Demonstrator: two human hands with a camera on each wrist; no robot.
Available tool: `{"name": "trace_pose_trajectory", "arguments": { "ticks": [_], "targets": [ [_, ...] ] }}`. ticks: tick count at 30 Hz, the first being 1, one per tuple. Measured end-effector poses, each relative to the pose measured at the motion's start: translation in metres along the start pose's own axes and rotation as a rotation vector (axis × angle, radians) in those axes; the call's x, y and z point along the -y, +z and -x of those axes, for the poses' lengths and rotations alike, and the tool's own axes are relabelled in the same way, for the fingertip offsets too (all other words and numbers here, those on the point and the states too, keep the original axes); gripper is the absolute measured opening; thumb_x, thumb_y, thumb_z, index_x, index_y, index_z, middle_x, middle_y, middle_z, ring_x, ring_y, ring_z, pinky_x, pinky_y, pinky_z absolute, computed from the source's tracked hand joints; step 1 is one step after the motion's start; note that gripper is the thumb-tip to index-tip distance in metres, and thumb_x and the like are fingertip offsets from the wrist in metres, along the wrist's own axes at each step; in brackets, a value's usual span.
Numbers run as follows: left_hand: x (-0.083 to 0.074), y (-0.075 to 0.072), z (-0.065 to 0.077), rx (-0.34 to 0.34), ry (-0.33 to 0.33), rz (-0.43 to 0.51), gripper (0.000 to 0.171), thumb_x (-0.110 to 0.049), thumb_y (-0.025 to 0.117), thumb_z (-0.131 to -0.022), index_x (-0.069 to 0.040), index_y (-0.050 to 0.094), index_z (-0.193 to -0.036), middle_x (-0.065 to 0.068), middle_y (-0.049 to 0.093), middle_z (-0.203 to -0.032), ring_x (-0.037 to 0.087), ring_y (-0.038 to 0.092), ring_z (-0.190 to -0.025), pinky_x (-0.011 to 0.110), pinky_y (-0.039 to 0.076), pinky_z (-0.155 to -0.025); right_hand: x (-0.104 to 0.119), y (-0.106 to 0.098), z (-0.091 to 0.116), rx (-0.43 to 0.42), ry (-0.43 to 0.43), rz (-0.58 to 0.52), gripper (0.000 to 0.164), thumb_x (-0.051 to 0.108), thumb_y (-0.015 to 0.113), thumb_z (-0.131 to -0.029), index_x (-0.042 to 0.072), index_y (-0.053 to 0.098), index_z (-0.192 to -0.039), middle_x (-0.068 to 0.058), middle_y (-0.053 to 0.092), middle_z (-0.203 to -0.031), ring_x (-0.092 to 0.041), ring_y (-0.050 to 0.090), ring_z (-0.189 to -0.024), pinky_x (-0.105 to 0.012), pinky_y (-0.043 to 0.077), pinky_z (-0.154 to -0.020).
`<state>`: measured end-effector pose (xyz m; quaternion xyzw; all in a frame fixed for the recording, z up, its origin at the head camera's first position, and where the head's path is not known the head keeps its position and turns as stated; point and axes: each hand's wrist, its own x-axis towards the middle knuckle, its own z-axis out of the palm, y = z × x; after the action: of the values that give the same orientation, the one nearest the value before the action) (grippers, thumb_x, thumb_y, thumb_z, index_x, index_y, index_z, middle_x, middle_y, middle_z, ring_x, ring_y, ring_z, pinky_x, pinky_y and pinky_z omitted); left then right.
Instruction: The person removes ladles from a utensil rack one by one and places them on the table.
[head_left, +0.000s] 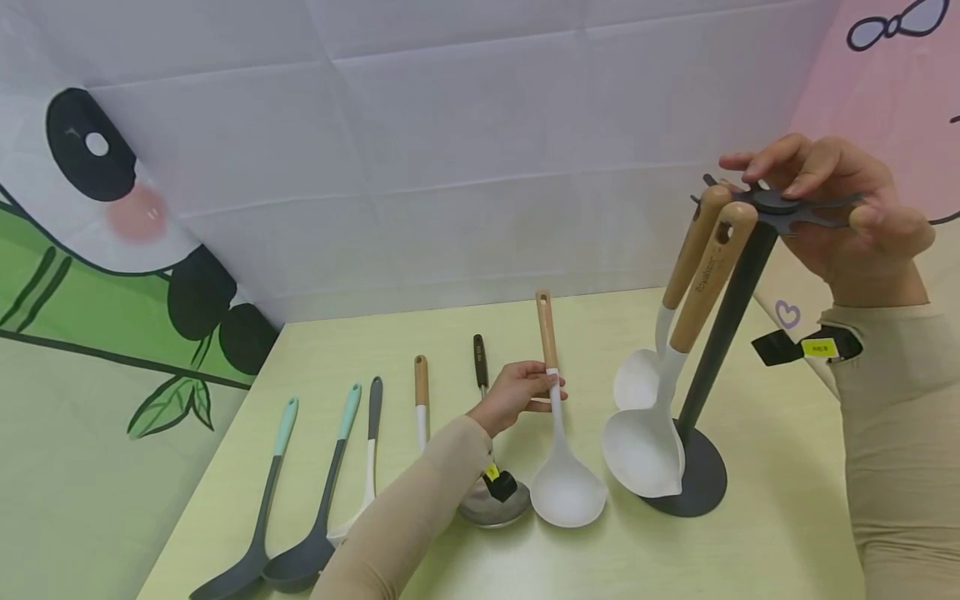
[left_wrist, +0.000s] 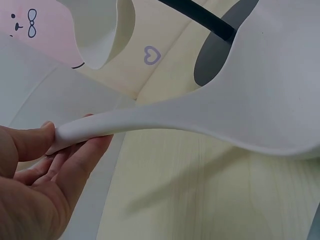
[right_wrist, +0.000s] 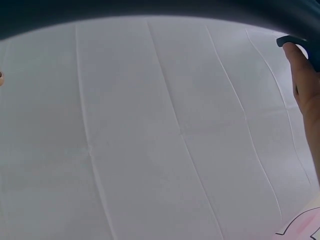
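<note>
My left hand (head_left: 516,396) pinches the white neck of a ladle (head_left: 567,492) with a wooden handle, thumb on one side and fingers on the other. In the left wrist view that ladle (left_wrist: 250,100) spreads large, its shadow on the table beneath. At the upper right, my right hand (head_left: 840,200) holds the top of a dark utensil stand (head_left: 705,358), fingertips on its hub and thumb by one arm. From the stand hang a white ladle (head_left: 643,450) with a wooden handle and, partly hidden behind it, another white-headed utensil (head_left: 633,379).
Left on the table (head_left: 780,517) lie a dark mint-handled utensil (head_left: 262,517), a dark mint-handled ladle (head_left: 300,558), a grey-handled white utensil (head_left: 371,458) and a wooden-handled one (head_left: 422,392) partly behind my sleeve. A metal ladle (head_left: 491,521) lies beside my left wrist.
</note>
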<state>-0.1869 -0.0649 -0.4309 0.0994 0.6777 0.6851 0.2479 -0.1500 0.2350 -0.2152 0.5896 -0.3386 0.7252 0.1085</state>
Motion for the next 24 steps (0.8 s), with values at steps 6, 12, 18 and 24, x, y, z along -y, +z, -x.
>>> {"name": "trace_pose_trajectory", "arguments": {
  "ticks": [6,12,18,24],
  "targets": [
    [0.003,-0.002,-0.004,0.001,-0.02,-0.006,0.026,-0.002,0.052,-0.103,0.014,0.056,-0.123,0.034,0.057,-0.127,0.028,0.071,-0.099,0.038,0.059,-0.082,0.0,-0.001,0.001,0.005,0.012,-0.007,0.029,0.007,0.054,-0.067,-0.015,0.057,-0.085,-0.033,0.06,-0.104,-0.044,0.053,-0.113,-0.051,0.028,-0.109],
    [0.008,-0.006,-0.011,0.006,-0.042,-0.018,0.028,-0.002,0.052,-0.103,0.016,0.055,-0.125,0.034,0.057,-0.127,0.027,0.071,-0.098,0.038,0.059,-0.082,0.0,0.003,0.0,0.011,0.009,-0.023,0.029,0.007,0.052,-0.068,-0.016,0.057,-0.085,-0.033,0.06,-0.106,-0.045,0.051,-0.116,-0.05,0.03,-0.108],
    [0.014,-0.008,-0.018,0.017,-0.059,-0.05,0.033,-0.002,0.051,-0.103,0.018,0.051,-0.129,0.033,0.058,-0.126,0.031,0.07,-0.102,0.038,0.059,-0.082,0.0,0.014,-0.002,-0.009,0.018,-0.022,0.029,0.006,0.048,-0.067,-0.015,0.058,-0.086,-0.03,0.061,-0.106,-0.042,0.051,-0.116,-0.046,0.03,-0.107],
    [0.014,-0.01,-0.022,0.014,-0.085,-0.076,0.032,-0.002,0.051,-0.103,0.018,0.051,-0.129,0.033,0.058,-0.125,0.037,0.067,-0.108,0.038,0.059,-0.083,0.001,0.013,-0.002,-0.012,0.031,-0.027,0.029,0.005,0.048,-0.068,-0.015,0.058,-0.086,-0.031,0.061,-0.108,-0.042,0.052,-0.118,-0.045,0.033,-0.104]
  ]
}}
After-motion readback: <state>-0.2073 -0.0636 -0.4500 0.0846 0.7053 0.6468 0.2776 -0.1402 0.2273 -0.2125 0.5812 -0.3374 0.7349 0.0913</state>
